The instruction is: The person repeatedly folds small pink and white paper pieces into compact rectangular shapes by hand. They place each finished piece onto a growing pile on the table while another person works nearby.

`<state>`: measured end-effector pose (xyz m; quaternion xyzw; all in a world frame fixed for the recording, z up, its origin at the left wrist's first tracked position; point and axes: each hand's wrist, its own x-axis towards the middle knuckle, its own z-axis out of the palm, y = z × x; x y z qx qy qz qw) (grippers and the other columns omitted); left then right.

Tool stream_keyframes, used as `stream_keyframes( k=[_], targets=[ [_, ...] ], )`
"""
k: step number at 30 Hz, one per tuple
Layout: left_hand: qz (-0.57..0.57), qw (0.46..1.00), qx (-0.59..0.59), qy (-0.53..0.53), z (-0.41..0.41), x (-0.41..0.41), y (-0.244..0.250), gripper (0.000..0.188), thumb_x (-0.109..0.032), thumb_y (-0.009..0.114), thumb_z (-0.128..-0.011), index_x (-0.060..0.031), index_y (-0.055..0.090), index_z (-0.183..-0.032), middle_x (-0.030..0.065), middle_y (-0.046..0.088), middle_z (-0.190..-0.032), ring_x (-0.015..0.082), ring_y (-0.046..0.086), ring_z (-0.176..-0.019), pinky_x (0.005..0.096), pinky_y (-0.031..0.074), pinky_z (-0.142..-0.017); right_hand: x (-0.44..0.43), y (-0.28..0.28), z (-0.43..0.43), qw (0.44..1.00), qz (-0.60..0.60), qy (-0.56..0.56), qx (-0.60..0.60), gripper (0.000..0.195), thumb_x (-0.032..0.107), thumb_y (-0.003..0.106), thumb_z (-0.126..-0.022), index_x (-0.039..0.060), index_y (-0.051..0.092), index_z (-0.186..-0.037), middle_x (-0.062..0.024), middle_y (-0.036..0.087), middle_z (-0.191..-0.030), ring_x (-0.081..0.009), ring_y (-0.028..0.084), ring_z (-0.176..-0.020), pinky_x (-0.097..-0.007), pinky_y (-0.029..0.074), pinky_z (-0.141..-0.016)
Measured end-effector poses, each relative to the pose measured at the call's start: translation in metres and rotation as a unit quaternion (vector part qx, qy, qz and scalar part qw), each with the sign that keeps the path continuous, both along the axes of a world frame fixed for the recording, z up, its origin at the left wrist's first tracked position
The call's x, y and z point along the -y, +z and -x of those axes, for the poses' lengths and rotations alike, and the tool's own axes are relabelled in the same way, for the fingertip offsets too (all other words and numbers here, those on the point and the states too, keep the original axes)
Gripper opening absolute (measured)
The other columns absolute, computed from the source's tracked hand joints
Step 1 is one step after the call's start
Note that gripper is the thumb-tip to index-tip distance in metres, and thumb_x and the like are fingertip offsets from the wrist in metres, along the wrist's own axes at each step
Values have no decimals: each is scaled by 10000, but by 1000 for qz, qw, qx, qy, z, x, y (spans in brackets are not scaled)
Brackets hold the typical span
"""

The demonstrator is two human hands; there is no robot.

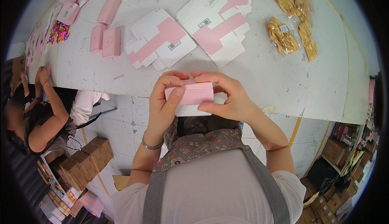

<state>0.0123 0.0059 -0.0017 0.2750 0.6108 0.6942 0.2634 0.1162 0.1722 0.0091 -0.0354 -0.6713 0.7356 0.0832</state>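
Observation:
Both hands hold a small pink cardboard box (194, 96) just past the near edge of the table, above my apron. A white flap juts from its near side. My left hand (168, 95) grips the box's left end, its thumb lying over the pink face. At the right end is my right hand (225, 90), with fingers on the far edge and thumb against the white flap. Beyond the hands lie two fanned stacks of flat pink-and-white box blanks, one to the left (161, 41) and one to the right (222, 35).
Pink folded boxes (111, 42) stand at the left of the table (258, 81). Farther left are shiny wrapped pieces (59, 31). Bagged golden ribbons (282, 37) lie at the right. A co-worker (48, 114) sits at the left edge; brown cartons (86, 163) stand behind.

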Motion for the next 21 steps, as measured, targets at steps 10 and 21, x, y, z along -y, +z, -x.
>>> stream_keyframes(
  k=[10,21],
  targets=[
    [48,995,-86,-28,-4,-10,5,400,-62,778,-657,-78,563,-994,105,505,-1136,219,516,-1061,327,431,-891,0,-10,4,980,156,-39,117,240,145,510,-929,-11,629,-1068,-59,651,-960,-115,579,-875,-256,474,-763],
    [38,991,-129,3,-3,-4,-4,455,-71,839,-555,-75,620,-955,82,591,-999,206,610,-920,307,497,-766,-31,1,16,959,175,119,189,277,159,577,-886,-33,634,-1078,-99,661,-1006,-143,595,-926,-280,471,-814]
  ],
)
